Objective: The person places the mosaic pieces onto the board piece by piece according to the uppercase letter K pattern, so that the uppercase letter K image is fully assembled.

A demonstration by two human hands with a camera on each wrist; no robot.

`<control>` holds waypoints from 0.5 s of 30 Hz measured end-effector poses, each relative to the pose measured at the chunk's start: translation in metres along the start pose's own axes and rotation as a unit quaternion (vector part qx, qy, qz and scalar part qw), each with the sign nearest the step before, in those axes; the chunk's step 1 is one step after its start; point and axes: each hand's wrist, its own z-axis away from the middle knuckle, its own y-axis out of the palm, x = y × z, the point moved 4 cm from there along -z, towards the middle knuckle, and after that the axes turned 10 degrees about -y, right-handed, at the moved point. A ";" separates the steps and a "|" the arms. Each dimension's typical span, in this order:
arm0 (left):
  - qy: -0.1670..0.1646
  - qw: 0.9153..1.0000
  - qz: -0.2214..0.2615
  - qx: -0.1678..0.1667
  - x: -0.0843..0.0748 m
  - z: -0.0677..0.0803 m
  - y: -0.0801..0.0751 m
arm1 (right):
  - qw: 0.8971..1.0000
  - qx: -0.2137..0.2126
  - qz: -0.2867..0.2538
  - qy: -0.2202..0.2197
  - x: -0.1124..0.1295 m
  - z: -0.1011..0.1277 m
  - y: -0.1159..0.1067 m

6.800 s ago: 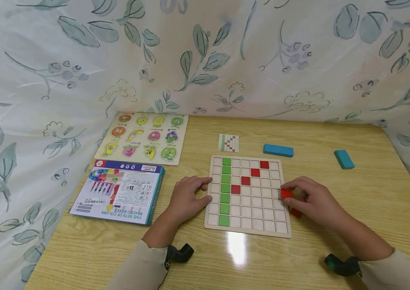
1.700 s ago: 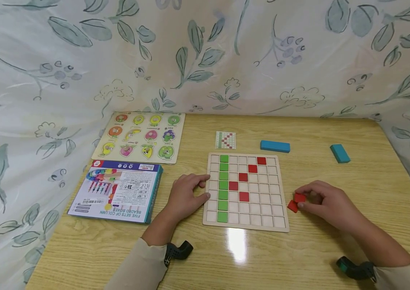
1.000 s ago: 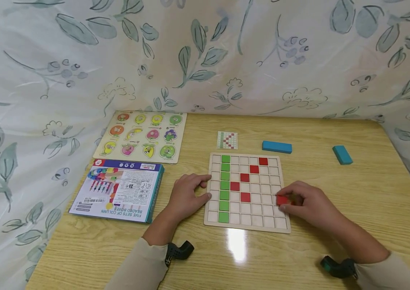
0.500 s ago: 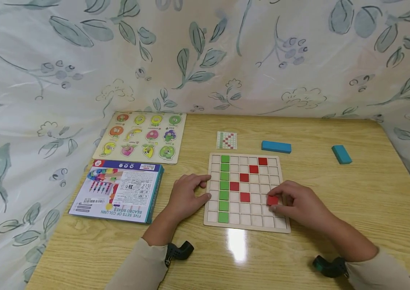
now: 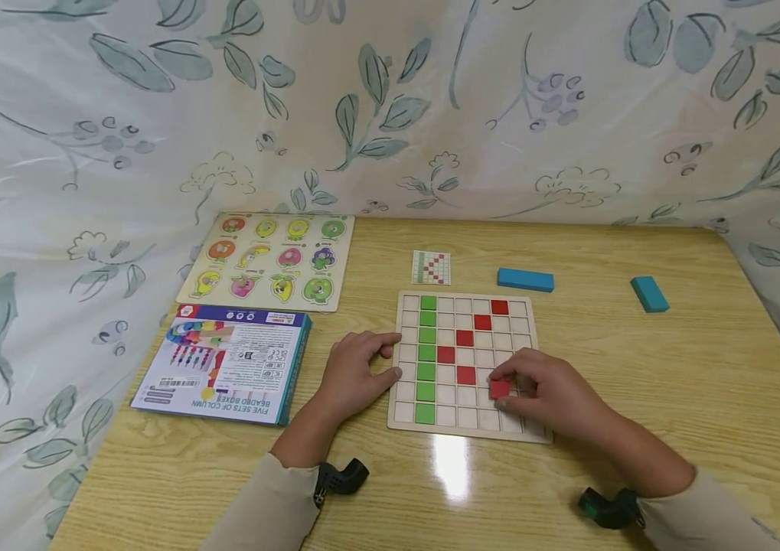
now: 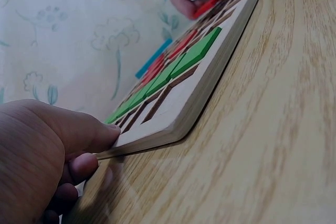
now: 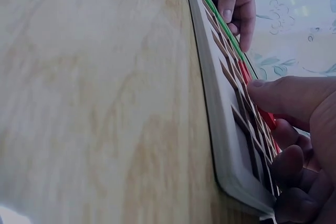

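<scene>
**Red tile held over the grid board**

We see the right hand [image 5: 555, 394] over the lower right part of the wooden grid board [image 5: 530, 367]. Its thumb and fingertips are curled in a pinch on a red square tile [image 5: 500, 389], which sits low over or on a cell one row below and one column right of the lowest seated red tile [image 5: 466, 374]. We cannot tell whether the tile is fully down in its cell. The pinch on the tile's edges, as we judge it, leaves its underside free to drop into the recess.

The left hand [image 5: 355, 375] rests against the board's left edge with fingers relaxed, the fingertips on the rim. In the left wrist view its thumb [image 6: 79, 129] presses the edge of the board [image 6: 210, 77]. We judge this hold to brace the board against sliding.

The held tile is square, so it has no long axis; it lies flat, sides parallel to the grid lines. The board is near square too, its sides roughly parallel to the table edges.

On the board, a column of green tiles [image 5: 427, 356] runs from far row to near row. Four red tiles step diagonally from the upper right [image 5: 499, 307] toward the green column, then turn back right.

Beyond the board lies a small pattern card [image 5: 431, 268]. Two blue blocks [image 5: 526, 280] [image 5: 649, 294] lie to its right, well apart. To the left lie a bead toy box [image 5: 224, 363] and a fruit peg puzzle [image 5: 272, 260], on the wooden table [image 5: 706, 367].
</scene>
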 end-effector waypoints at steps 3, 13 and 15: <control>0.001 1.000 0.000 -0.001 0.000 0.000 0.000 | 1.000 0.008 0.001 -0.005 0.002 -0.001 0.003; 0.002 1.000 -0.001 -0.001 -0.001 0.000 0.000 | 0.999 0.039 0.019 -0.022 0.008 -0.006 0.008; 0.003 1.000 -0.001 -0.003 -0.001 0.000 0.000 | 0.999 0.042 0.022 -0.024 0.009 -0.006 0.008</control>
